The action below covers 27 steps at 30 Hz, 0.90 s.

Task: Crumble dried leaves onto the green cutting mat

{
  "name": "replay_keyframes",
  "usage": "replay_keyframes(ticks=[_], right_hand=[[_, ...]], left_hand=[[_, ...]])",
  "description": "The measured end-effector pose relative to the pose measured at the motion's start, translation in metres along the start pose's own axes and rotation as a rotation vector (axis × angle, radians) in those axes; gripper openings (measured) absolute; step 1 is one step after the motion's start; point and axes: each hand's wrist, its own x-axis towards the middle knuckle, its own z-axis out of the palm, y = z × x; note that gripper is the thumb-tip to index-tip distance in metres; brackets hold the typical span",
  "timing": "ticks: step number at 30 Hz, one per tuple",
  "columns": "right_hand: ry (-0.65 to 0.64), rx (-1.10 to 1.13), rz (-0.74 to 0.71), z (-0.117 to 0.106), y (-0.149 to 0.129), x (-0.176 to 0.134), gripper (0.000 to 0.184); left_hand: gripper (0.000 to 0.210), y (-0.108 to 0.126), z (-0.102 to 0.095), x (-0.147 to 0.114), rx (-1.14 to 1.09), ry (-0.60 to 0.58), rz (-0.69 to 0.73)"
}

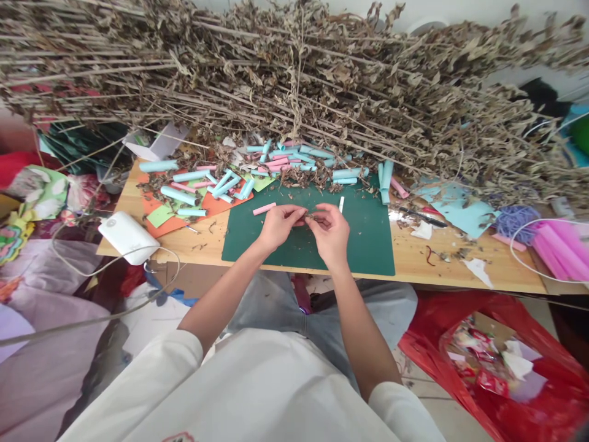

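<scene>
Over a dark green cutting mat (363,245), my left hand (280,226) and my right hand (330,230) meet with their fingertips close together. Both pinch at a small bit of dried leaf (317,216), mostly hidden by the fingers. Just left of my left hand lies a pink paper tube (264,209). A thin white stick-like piece (341,204) rests beyond my right hand. Several blue paper tubes (178,195) and pink ones are heaped behind the mat among dry leaf crumbs.
A large pile of dried leafy stalks (276,73) spans the back. At left sit a white power bank (129,236) with a cable and orange paper (172,227). On the right are a black pen (422,217), blue paper (464,205) and purple yarn (516,222). A red rubbish bag (432,344) stands below.
</scene>
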Motion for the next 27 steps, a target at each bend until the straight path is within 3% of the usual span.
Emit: replay_keyframes(ticks=[4, 6, 11, 16, 22, 24, 27], right_hand=[[-0.012, -0.212, -0.085, 0.001, -0.001, -0.002, 0.010], [-0.033, -0.251, -0.100, 0.000, 0.000, -0.001, 0.011], [-0.159, -0.045, -0.026, -0.006, 0.001, 0.003, 0.023], [-0.094, -0.076, -0.005, -0.004, -0.001, 0.004, 0.015], [0.091, 0.278, 0.188, 0.009, 0.001, 0.007, 0.017], [0.087, 0.345, 0.228, 0.010, 0.001, 0.007, 0.019], [0.067, 0.291, 0.172, 0.009, 0.001, 0.005, 0.023]], left_hand=[[0.034, 0.003, -0.002, -0.002, 0.180, 0.005, 0.074], [0.031, 0.005, -0.003, -0.003, 0.176, 0.015, 0.082], [0.028, 0.000, -0.007, -0.001, -0.001, 0.030, 0.026], [0.027, -0.002, -0.006, -0.004, 0.001, 0.019, 0.026], [0.029, 0.002, -0.002, -0.004, -0.259, 0.096, -0.045], [0.030, 0.004, -0.003, -0.004, -0.298, 0.089, -0.066], [0.032, 0.005, -0.005, -0.005, -0.267, 0.032, -0.037]])
